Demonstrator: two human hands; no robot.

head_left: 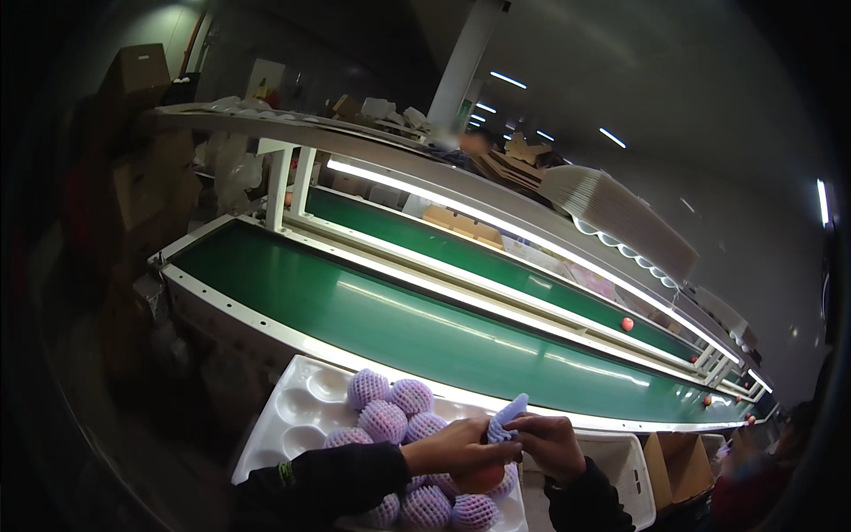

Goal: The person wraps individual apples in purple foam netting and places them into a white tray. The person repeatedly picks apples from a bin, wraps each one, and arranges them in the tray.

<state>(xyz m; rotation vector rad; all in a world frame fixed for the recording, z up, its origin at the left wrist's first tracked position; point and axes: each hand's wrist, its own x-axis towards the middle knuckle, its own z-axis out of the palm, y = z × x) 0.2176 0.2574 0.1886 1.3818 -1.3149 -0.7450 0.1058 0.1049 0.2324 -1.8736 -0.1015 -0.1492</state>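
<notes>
Over the right part of a white moulded fruit tray (293,405), my two hands meet at a small purple foam net sleeve (505,420). My left hand (454,446) is closed on the sleeve's lower end. The fingertips of my right hand (551,445) pinch the sleeve from the other side. A bare red apple (480,480) shows directly beneath my left hand; whether the fingers grip it or it sits in the tray, I cannot tell. Several fruits in purple foam nets (384,421) fill tray hollows around my left forearm, which hides some of them.
Beyond the tray runs a green conveyor belt (390,324) with a white metal edge. A second belt (399,230) behind it carries a red apple (628,324). A white crate (629,470) and a cardboard box (678,465) stand at right. Stacked trays (620,217) lie on the overhead shelf.
</notes>
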